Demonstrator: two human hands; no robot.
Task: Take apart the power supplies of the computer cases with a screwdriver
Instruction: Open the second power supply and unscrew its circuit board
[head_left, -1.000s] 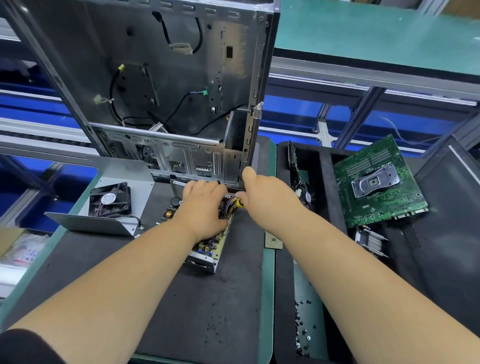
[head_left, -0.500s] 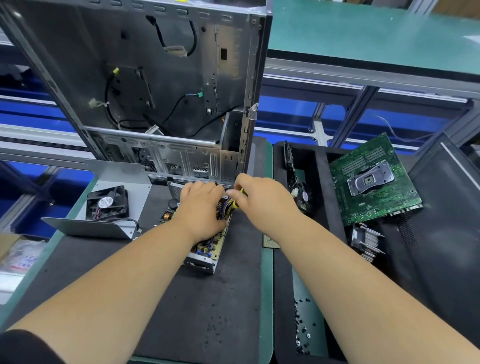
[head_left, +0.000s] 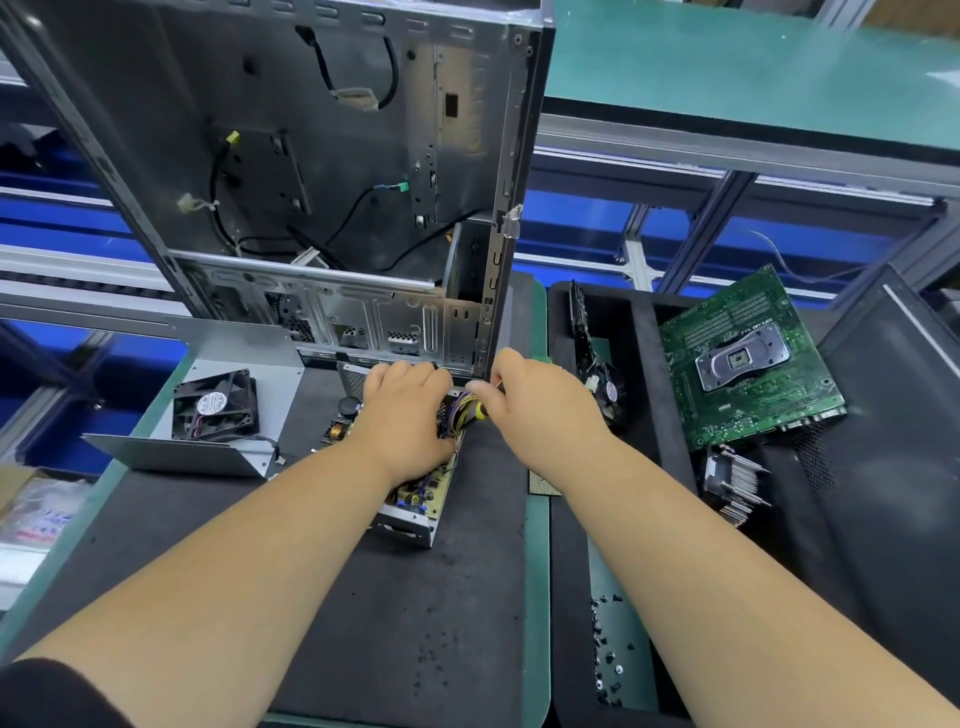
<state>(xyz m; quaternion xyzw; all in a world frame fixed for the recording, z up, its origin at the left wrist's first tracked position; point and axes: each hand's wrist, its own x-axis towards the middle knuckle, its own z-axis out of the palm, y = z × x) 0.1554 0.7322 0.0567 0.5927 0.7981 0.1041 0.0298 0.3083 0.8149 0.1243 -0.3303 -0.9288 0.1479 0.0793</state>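
On the bench: black foam mat (head_left: 322, 597) laid over a green work surface (head_left: 537, 571), blue framing behind.
Power supply (head_left: 415, 499): opened, lying on the mat just before the upright computer case (head_left: 322, 171).
Left hand (head_left: 402, 415): laid flat on the power supply, fingers straight.
Right hand (head_left: 540, 405): wire bundle (head_left: 465, 408) pinched.
Tray (head_left: 644, 332): motherboard (head_left: 748, 364) held within, to the right.
Fan (head_left: 215, 405): seated in a metal cover (head_left: 244, 353), to the left.

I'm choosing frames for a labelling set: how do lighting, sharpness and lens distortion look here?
Head view: even overhead light, soft shadows; mild sheen on the computer case. Wide-angle bending stretches both forearms. Left hand, right hand and motherboard are fairly sharp; frame edges look softer.
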